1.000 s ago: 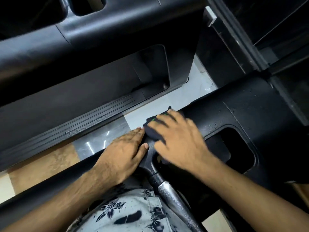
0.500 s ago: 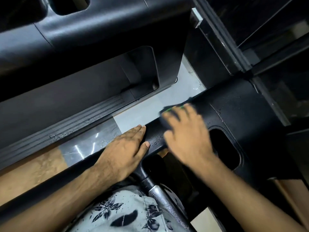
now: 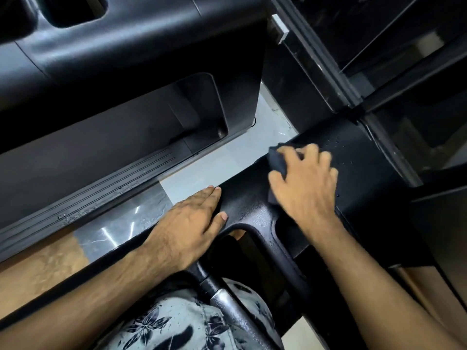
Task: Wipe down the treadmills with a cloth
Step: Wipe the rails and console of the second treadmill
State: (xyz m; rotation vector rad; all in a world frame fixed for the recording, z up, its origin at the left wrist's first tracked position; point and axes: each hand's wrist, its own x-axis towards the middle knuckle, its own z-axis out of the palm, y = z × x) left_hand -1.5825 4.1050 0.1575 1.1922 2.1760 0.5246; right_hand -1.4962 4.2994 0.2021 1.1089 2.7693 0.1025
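Observation:
My right hand [image 3: 304, 184] presses a dark cloth [image 3: 278, 160] onto the black top panel of the near treadmill [image 3: 366, 168]. Its fingers curl over the cloth, most of which is hidden under the palm. Water droplets speckle the panel just beyond the hand. My left hand [image 3: 189, 223] rests flat, fingers straight, on the treadmill's black side rail, to the left of the cloth.
A second black treadmill [image 3: 126, 72] runs across the upper left, with a ribbed side strip [image 3: 101, 195]. Pale and grey floor tiles [image 3: 222, 160] show in the gap between the machines. A metal handlebar [image 3: 227, 306] rises below my hands, above my floral shorts.
My right hand has slid the cloth up and to the right along the panel, away from my left hand. My left hand has stayed on the rail.

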